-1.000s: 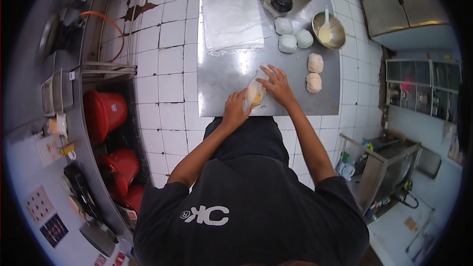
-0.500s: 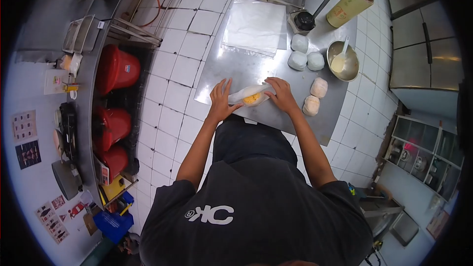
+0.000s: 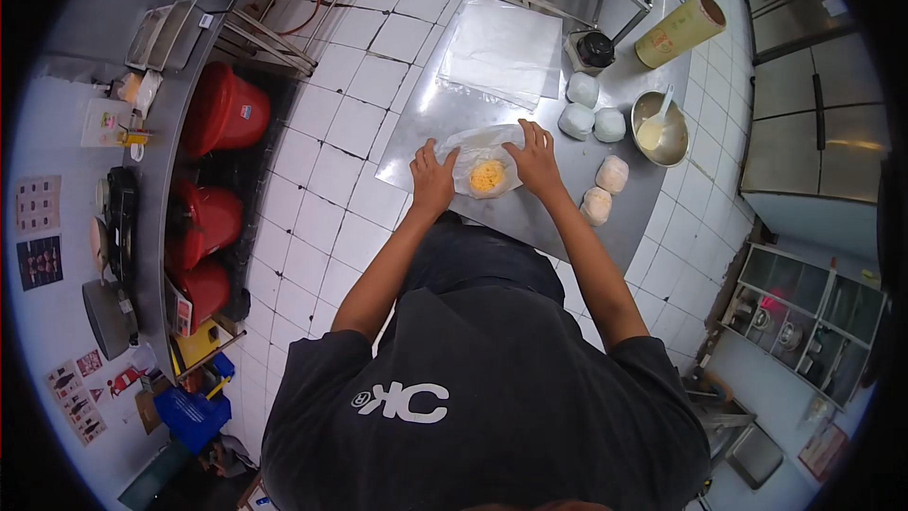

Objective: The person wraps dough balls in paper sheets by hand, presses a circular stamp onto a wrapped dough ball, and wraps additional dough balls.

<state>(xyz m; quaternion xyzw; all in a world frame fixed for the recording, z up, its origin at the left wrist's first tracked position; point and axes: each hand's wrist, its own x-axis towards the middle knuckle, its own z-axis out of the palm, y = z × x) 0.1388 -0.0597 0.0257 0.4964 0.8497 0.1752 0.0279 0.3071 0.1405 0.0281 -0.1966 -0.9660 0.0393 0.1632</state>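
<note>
A yellow crumbly filling lies on a translucent plastic sheet near the front edge of the steel table. On the sheet's left side is my left hand, its fingers spread and its thumb at the sheet. My right hand is at the right side, fingers apart, with the thumb on the sheet's edge. Two pale pinkish wrapped balls are right of my right hand. Behind them sit three whitish wrapped balls beside a metal bowl with a white spoon.
A stack of plastic sheets lies at the back of the table. Near it are a black-lidded jar and a tall yellowish roll. Red bins stand under the left counter.
The plastic sheet, earlier folded partly over the filling, is now opened out and the filling shows more fully. Both hands have loosened, and the whole view has shifted slightly.
</note>
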